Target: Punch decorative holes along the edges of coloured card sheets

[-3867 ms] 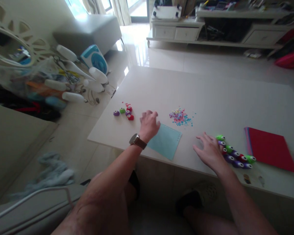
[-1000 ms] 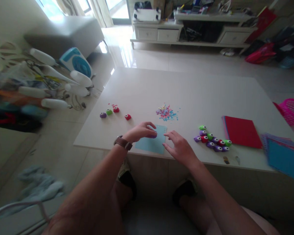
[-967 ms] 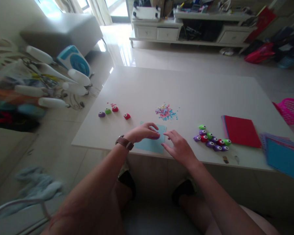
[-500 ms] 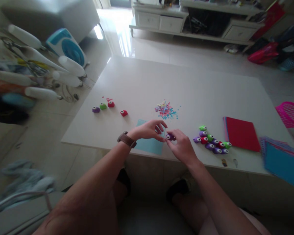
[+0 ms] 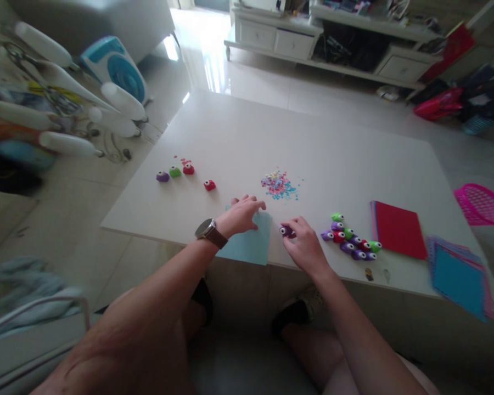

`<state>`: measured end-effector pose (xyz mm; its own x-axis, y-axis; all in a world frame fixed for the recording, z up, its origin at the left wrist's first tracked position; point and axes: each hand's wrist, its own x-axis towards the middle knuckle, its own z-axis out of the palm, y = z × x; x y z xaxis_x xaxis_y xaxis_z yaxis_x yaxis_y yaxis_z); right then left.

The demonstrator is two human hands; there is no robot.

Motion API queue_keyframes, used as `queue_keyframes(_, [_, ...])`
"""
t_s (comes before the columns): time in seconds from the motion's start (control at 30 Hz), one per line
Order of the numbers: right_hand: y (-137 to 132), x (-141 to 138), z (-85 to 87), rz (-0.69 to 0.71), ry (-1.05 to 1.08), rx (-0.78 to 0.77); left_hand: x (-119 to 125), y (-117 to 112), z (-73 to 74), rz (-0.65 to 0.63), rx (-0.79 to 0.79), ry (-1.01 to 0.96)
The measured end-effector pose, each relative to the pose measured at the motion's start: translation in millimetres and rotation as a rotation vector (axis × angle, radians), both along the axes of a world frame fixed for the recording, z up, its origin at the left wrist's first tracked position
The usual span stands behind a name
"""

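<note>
My left hand, with a watch on the wrist, lies flat with fingers spread on a light blue paper sheet at the near edge of the white table. My right hand pinches a small purple punch just right of the sheet. A pile of coloured paper bits lies beyond the hands.
A cluster of several small green, purple and red punches sits right of my right hand. More small punches lie at the left. A red paper stack and blue sheets lie at the right. A pink basket stands on the floor.
The purple punch passed from my left hand to my right hand. My left hand has flattened onto the blue sheet, and the right hand with the punch has drawn slightly right of it.
</note>
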<state>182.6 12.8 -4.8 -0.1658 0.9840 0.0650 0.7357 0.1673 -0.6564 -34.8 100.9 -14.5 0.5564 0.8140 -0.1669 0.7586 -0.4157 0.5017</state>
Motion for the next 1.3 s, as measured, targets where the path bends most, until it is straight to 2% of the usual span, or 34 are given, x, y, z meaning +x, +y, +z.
queue_keyframes(0.17, [-0.9,-0.5,-0.2,0.028,-0.035,0.012,0.7,3.4,-4.4,0.022,-0.074,0.014])
queue_keyframes(0.33, [-0.8,0.8,-0.9,0.056,-0.077,0.013,2.7,7.7,-4.5,-0.024,-0.076,-0.011])
queue_keyframes(0.5, [1.4,-0.4,0.6,0.048,-0.037,0.015,4.0,11.1,-1.7,-0.066,-0.118,-0.131])
queue_keyframes(0.73, [1.3,0.0,0.0,0.044,-0.019,0.037,5.6,10.7,6.8,-0.064,-0.167,-0.191])
queue_keyframes(1.3, [2.5,1.8,-4.1,0.033,-0.003,0.065,7.9,9.5,15.2,-0.057,-0.188,-0.18])
